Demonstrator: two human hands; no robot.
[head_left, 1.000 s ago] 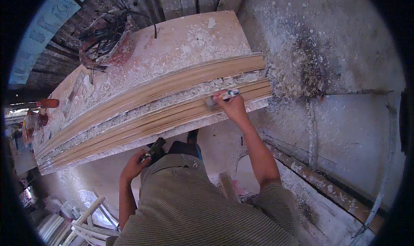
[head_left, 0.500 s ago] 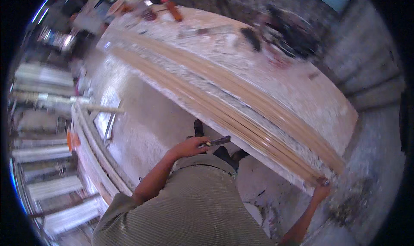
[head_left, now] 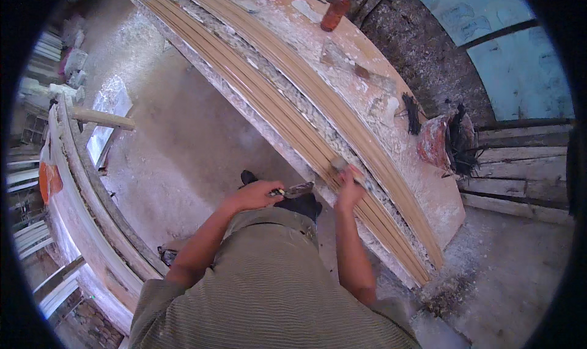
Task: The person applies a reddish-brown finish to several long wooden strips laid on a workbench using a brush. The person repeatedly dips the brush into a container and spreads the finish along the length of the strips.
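My right hand (head_left: 351, 187) grips a small paint brush (head_left: 340, 164) and presses its bristles onto the long ribbed wooden moulding (head_left: 287, 101) that lies along a dusty workbench (head_left: 379, 86). My left hand (head_left: 254, 195) hangs in front of my waist, closed around a dark flat-bladed scraper (head_left: 298, 190) that points right, toward the bench edge. White plaster crumbs fill the channel between the moulding's wooden strips.
A brown bottle with a red cap (head_left: 335, 11) stands at the far end of the bench. A rusty bowl of dark fibres (head_left: 445, 142) sits at the bench's right. A curved white cast moulding (head_left: 79, 178) and a wooden handle (head_left: 101, 118) lie on the floor to the left.
My view has swung round to the right. My right hand has slid the brush from the moulding's end to its middle part. The left hand keeps the scraper by my waist.
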